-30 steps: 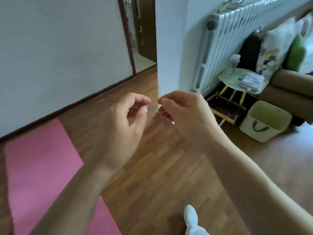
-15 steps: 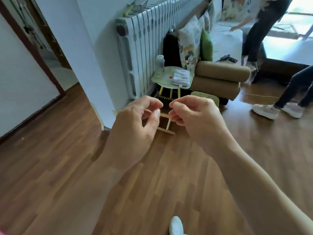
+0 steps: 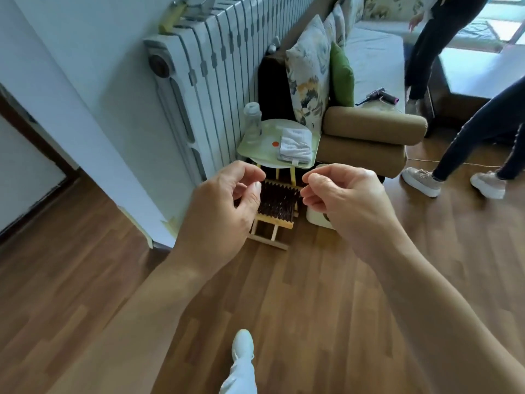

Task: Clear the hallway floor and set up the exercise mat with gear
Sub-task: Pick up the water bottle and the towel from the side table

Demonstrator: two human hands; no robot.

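Nearest, a white-shod foot (image 3: pixel 241 345) stands on the brown wood-plank floor (image 3: pixel 85 294). Above it both hands are raised side by side, apart. The left hand (image 3: pixel 218 211) has its fingers (image 3: pixel 250 173) curled, with the thumb tip close to the forefinger. The right hand (image 3: pixel 349 206) mirrors it, its fingers (image 3: pixel 315 177) bent inward. Each looks like a fine pinch, but I cannot tell whether either holds anything, since nothing shows between the tips.

Beyond the hands sits a small wooden stool with a dark woven seat (image 3: pixel 279 204). Behind it, against the white ribbed radiator (image 3: pixel 216 81), is a pale green round-cornered desk (image 3: pixel 255 149). The gear is on this desk: a folded white towel (image 3: pixel 294 145) on its right half and a clear plastic bottle (image 3: pixel 252 118) at its back left corner. The exercise mat is not in view.

The towel is probably soft, light and limp. Sliding fingers under the whole stack, or gripping across the fold, should keep it folded. The bottle looks smooth and tall, so it could tip. It is best gripped round the body below the cap. I cannot tell how full it is.

Farther off are a tan sofa (image 3: pixel 369 123) and other people's legs.
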